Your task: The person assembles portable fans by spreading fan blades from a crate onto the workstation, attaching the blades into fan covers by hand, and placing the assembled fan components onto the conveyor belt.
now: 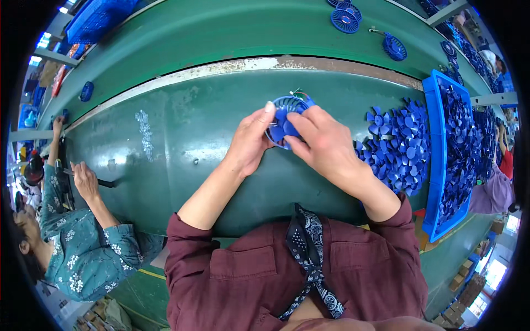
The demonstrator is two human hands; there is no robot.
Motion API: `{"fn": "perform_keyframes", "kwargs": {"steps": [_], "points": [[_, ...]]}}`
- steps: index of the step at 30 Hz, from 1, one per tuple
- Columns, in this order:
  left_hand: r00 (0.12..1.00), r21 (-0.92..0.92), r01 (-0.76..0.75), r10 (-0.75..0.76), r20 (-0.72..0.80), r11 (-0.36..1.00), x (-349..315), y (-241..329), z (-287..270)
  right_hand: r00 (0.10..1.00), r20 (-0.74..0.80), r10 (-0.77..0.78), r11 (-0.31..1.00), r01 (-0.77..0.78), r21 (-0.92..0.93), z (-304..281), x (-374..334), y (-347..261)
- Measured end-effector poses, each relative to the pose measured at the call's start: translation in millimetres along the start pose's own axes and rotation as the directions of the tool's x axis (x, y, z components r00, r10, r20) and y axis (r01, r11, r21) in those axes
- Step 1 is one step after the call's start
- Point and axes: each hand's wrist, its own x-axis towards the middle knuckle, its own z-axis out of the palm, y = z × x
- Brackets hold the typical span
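A round blue fan housing point(289, 103) with a slatted rim is held up over the green worktable. My left hand point(253, 135) grips its left side, thumb on the rim. Inside the ring sits a blue fan blade point(280, 124), and the closed fingers of my right hand point(324, 138) press on it. Small wires and a bit of green board point(298, 93) stick out at the housing's far edge. To the right of my right hand lies a loose heap of blue fan blades point(406, 140) on the table.
A blue crate point(436, 149) full of blades stands at the right table edge. Beyond a worn metal strip point(221, 70) runs a green conveyor belt point(210, 36) carrying several blue fan housings point(345, 21). A co-worker in a patterned green top point(91, 248) works at the left.
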Motion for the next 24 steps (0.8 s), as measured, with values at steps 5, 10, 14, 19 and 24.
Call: {"fn": "perform_keyframes", "kwargs": {"steps": [5,10,14,19,24], "points": [[0.985,0.115,-0.157,0.164,-0.058,0.981,-7.5,-8.5,1.8,1.0,-0.024,0.013,0.999,-0.014,-0.039,19.9,-0.1,-5.1],[0.984,0.089,-0.173,0.176,-0.032,0.981,-14.5,-11.7,1.4,0.995,-0.103,-0.001,0.999,-0.003,-0.038,23.5,-4.5,-7.3],[0.957,0.196,-0.279,0.29,-0.032,0.94,-12.3,-12.6,5.5,0.995,-0.095,0.009,1.0,-0.011,-0.013,25.3,-2.1,-3.9],[0.937,0.337,-0.322,0.349,-0.019,0.885,-7.5,-4.6,3.1,0.994,-0.104,-0.022,1.0,0.02,-0.021,28.7,6.3,-8.4],[0.931,0.198,-0.34,0.359,-0.068,0.919,-4.1,5.4,2.9,0.991,-0.13,-0.016,0.999,0.022,0.046,21.1,13.6,-4.2]]}}
